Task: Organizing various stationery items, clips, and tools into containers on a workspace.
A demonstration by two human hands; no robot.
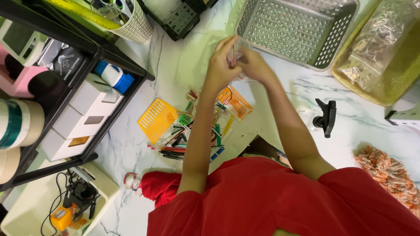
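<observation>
Both hands meet above the white marbled counter (131, 144), just near of the grey perforated plastic basket (297, 30). Left hand (221, 65) and right hand (253, 65) pinch a thin red stick (234, 53) upright between fingertips, in a small clear bag, seemingly. Loose coloured stationery pile (197, 131) lies nearer.

A white marbled table (183, 65) is loaded with a grey perforated basket (297, 30), scattered pens (175, 148), a yellow card (156, 119) and a black clamp (326, 118).

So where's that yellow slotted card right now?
In the head view, the yellow slotted card lies flat on the white marble table, left of the person's left forearm, between the black shelf unit and the pile of small stationery.
</observation>
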